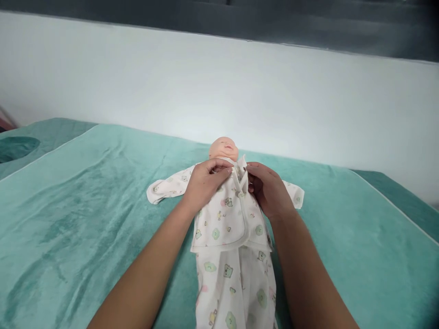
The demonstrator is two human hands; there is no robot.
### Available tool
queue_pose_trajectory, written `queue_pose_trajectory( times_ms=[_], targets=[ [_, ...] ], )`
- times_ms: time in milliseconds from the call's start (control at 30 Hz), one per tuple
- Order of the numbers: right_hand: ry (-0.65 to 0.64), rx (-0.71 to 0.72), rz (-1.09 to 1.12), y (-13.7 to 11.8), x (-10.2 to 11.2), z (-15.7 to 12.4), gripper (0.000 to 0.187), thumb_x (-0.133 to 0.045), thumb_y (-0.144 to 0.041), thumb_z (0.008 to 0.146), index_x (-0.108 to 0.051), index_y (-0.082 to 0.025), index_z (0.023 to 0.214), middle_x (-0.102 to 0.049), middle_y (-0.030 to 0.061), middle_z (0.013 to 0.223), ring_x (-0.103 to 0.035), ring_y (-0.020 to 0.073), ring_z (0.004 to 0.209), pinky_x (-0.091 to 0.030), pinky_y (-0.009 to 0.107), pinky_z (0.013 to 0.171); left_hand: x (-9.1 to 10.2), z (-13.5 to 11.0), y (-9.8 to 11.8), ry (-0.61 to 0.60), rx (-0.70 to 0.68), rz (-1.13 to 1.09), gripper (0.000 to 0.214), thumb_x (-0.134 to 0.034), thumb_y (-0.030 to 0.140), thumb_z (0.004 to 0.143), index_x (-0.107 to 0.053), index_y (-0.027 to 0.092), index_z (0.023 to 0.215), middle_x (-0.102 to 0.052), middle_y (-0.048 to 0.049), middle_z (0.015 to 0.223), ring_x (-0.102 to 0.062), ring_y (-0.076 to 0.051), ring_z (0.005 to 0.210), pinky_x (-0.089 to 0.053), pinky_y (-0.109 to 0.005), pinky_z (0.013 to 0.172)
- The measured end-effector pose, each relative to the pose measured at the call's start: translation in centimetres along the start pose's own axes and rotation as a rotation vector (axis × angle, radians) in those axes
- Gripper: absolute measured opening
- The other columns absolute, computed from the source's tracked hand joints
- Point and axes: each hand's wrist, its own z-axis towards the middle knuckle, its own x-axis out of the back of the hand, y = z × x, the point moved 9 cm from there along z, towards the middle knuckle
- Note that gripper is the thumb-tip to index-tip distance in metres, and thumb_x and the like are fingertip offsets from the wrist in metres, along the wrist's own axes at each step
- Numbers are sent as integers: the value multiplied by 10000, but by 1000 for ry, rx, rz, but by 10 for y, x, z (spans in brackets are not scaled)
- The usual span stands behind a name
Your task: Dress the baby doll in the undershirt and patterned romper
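Fingers [218, 163] of the left hand [205, 183] are pinching the neckline edge of a white printed jacket [221, 219], thumb and index closing near each other at the cloth; head view, sole camera. Right hand [269, 188] is working opposite, its fingers curling at the other side of the same neckline; its thumb is being partly hidden, so whether it is gripping cloth cannot be told. Between the two hands, a pointed corner of the collar is standing up.

Jacket is covering the torso of a doll [222, 147], which is lying face up, its head just beyond the hands. Left-side sleeve [173, 183] and right-side sleeve [295, 195] are extending outward. Matching trousers [219, 285] are running toward the near edge, the jacket hem overlapping their top.

Teal blanket [103, 214] is lying beneath everything, wrinkling mostly at left. White wall [192, 77] is rising behind, a dark band [219, 16] running above it.
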Motion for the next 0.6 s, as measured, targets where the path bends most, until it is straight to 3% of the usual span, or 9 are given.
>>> queue_pose_trajectory(
  times_ms=[367, 600],
  targets=[
    [-10, -16, -112, 4, 0, 1, 174, -715, -366, 785, -705, -194, 806, -537, -25, 652, -429, 92, 569, -302, 237, 506, -1, 1, -7, 7, 64, -133, 172, -740, 341, 761, -694, 181, 807, -617, 11, 699, -523, -100, 613, -381, -208, 542],
    [-37, 81, -386, 0, 1, 0, 195, -696, -371, 797, -678, -251, 950, -507, -53, 644, -377, 91, 535, -286, 243, 502, 1, 0, -6, 24, 78, -36, 158, -719, 329, 760, -681, 176, 771, -592, 19, 667, -491, -89, 581, -357, -204, 524]
  ],
)
